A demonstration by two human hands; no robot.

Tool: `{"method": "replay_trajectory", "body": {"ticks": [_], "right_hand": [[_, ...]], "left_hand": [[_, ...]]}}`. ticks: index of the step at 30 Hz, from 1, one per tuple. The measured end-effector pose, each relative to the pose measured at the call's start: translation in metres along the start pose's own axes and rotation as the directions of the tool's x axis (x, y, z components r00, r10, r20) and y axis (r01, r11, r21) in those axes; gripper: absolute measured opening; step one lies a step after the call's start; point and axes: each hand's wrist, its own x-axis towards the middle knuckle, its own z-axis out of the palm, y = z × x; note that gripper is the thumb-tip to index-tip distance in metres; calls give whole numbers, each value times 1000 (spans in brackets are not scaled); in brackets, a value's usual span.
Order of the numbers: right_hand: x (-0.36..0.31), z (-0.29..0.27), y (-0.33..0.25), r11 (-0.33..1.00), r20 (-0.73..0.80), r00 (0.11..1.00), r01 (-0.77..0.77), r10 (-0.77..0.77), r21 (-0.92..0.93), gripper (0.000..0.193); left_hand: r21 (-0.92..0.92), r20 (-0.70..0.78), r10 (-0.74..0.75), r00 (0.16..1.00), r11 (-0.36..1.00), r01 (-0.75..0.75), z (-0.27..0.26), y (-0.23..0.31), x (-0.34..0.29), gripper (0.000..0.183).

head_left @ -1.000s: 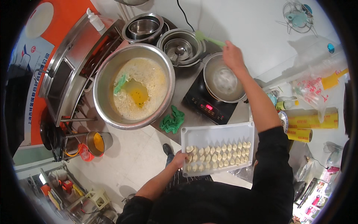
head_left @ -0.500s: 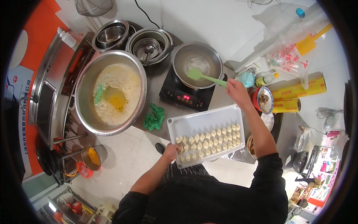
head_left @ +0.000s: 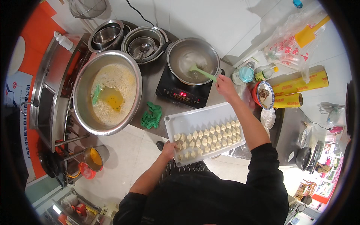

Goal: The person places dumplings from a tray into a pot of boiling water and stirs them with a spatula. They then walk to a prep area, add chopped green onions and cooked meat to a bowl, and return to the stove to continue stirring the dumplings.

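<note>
My left hand is closed on the near left corner of a white rectangular tray. Rows of small pale dumplings fill much of the tray, leaving its far strip bare. Fingers of my right hand wrap round the handle end of a light green spatula. Its blade is dipped in the cloudy water of a metal pot, so part of it is hidden. Under the pot is a black induction cooker with a lit red display. My right forearm passes over the tray's right side.
A large steel basin of frothy yellowish liquid stands left, with a green cloth beside it. Nested steel bowls sit behind. To the right are a patterned bowl, a teal-lidded jar and yellow film-roll boxes.
The spatula's blade has gone lower into the pot's water, and my right hand has shifted slightly with it. My left hand keeps its hold on the tray. The whole view has shifted a little.
</note>
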Motion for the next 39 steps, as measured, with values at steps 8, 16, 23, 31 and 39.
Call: {"method": "replay_trajectory", "body": {"ticks": [8, 16, 23, 31, 39], "right_hand": [[-7, -4, -24, 467, -36, 671, 477, -741, -745, 13], [-60, -29, -14, 518, -89, 700, 430, -708, -739, 18], [-81, -29, 10, 661, -195, 767, 359, -611, -659, 19], [-117, -34, 33, 951, -265, 949, 228, -170, 207, 20], [-199, -3, 94, 843, -132, 991, 59, 14, 535, 22]], "left_hand": [[-18, -41, 11, 999, 1000, -12, -3, -9, 7, 40], [95, -117, 122, 986, 989, -111, 11, -23, 18, 39], [137, -133, 202, 970, 973, -183, 31, -17, 19, 30], [435, -108, 332, 937, 864, -255, 34, -17, 32, 22], [584, 73, 538, 840, 660, -473, 40, 8, 12, 32]]}}
